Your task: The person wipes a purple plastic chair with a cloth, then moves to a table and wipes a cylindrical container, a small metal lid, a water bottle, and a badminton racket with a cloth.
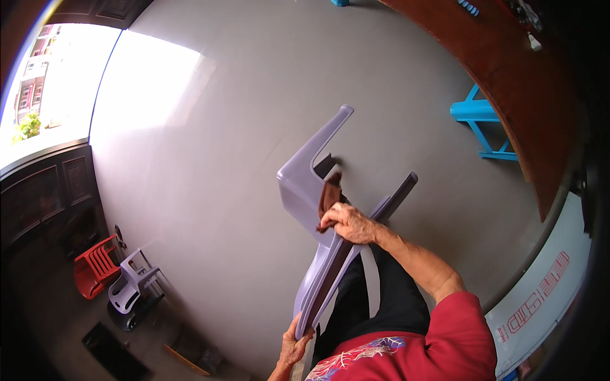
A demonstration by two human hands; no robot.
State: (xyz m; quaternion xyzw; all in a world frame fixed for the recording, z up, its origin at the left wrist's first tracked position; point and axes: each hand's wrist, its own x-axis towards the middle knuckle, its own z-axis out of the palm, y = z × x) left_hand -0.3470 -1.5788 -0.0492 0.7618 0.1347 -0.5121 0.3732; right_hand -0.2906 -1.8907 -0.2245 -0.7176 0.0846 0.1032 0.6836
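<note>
A lilac plastic chair (304, 184) is tipped on its side in front of me, its legs pointing up and away over the grey floor. My left hand (293, 346) grips the chair's lower edge near my body. My right hand (346, 222) presses a brown cloth (329, 193) against the seat's underside, between the legs. My black trousers and red shirt show below the chair.
A blue plastic stool (484, 124) stands under a curved dark wooden table (521, 95) at the upper right. At the lower left a red chair (92, 270) and a lilac chair (130, 282) stand by a dark wooden door. Bright daylight enters at the upper left.
</note>
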